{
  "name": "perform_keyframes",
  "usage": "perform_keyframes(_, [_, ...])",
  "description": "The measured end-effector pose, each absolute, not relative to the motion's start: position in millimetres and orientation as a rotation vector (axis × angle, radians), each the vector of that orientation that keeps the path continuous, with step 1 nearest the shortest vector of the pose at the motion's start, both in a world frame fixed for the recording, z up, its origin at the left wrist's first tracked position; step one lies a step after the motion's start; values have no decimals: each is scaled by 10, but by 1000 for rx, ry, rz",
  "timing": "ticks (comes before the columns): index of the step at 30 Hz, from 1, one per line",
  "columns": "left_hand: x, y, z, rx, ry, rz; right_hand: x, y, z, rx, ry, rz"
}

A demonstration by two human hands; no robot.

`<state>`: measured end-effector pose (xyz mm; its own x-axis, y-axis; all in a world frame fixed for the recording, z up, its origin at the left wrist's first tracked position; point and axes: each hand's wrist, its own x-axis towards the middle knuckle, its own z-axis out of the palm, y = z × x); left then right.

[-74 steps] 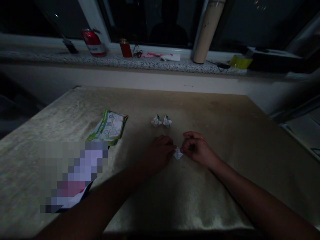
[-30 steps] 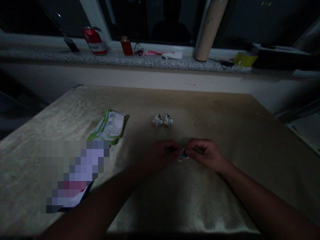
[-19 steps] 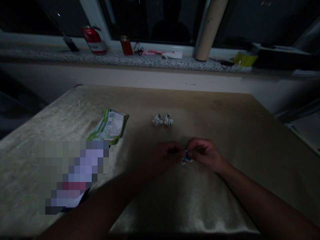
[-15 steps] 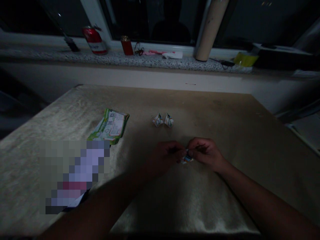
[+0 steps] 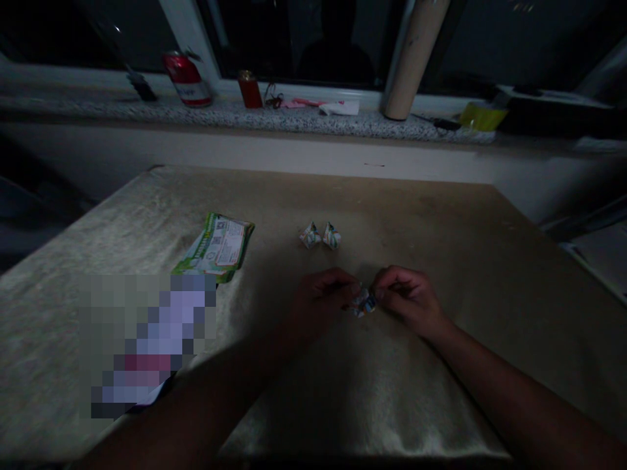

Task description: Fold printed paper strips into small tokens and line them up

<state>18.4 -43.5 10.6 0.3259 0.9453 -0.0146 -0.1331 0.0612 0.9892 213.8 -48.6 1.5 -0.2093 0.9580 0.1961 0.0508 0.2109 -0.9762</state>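
Note:
A small printed wrapper (image 5: 363, 304), white with blue and orange marks, is held between my hands over the table. My left hand (image 5: 321, 297) is closed in a pinch on its left side. On the other side, my right hand (image 5: 411, 299) has its thumb and fingers pinched together at the wrapper's right edge. What the wrapper contains cannot be made out in the dim light. Beyond my hands, two small pyramid-shaped packets (image 5: 310, 236) with similar print stand side by side on the table.
A green-and-white pouch (image 5: 223, 245) lies on the cloth-covered table (image 5: 416, 215), left of the packets. Nearer me is a pixelated, blurred-out object (image 5: 166, 326). On the granite windowsill (image 5: 220, 116) stand a red can (image 5: 186, 81), a red lighter-like item (image 5: 249, 90) and a cardboard tube (image 5: 411, 65).
My hands have drawn slightly apart, and more of the wrapper shows between them. It looks more crumpled and spread than before. The two packets and the pouch stay in place.

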Motion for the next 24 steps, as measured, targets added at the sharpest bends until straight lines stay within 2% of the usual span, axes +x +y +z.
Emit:
perform_keyframes(14, [148, -430, 58, 1326, 993, 1200, 2165, -455, -9, -1071, -1330, 866])
perform_keyframes(24, [15, -380, 109, 1756, 1056, 1297, 2206, -440, -47, -1009, -1185, 920])
